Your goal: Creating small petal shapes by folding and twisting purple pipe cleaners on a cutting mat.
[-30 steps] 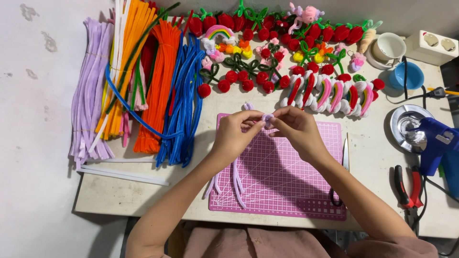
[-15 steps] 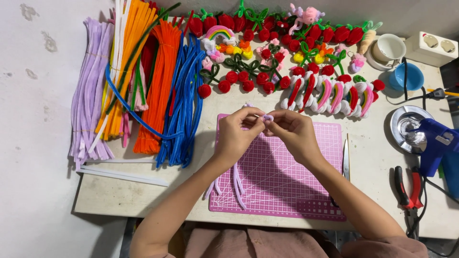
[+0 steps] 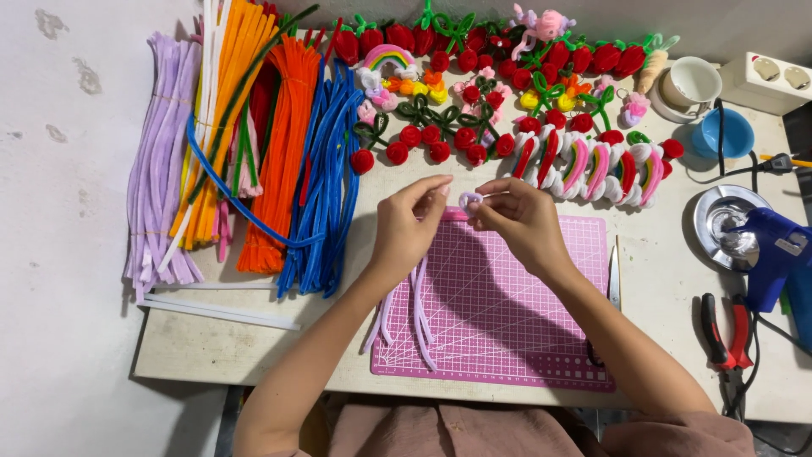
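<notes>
And the small lilac pipe-cleaner coil is sitting right between the two hands, held up just above the far edge of the pink cutting mat. Compared with half a second back, the hands are parting a little: the left hand is easing off to the left, its fingers now spread and its fingertips a touch away from the coil, while the right hand is keeping its place. The mat and everything around it are lying just as before.

The mat is resting on a pale worktable set against a whitish wall. Loose lilac pipe cleaners are trailing over the mat's left edge, below the left hand.

The right hand is pinching narrow, thumb and forefinger gripping the coil. The left hand is standing half open, fingers curved toward the coil; whether a fingertip is touching it, I cannot tell.

Further out, on the far left, bundles are lying side by side: lilac stems, orange stems and blue stems. Along the far side, red pipe-cleaner cherries and striped arches are lining up. On the right, a blue glue gun is resting beside a metal dish, with red-handled pliers nearer, and a blue cup farther back.
</notes>
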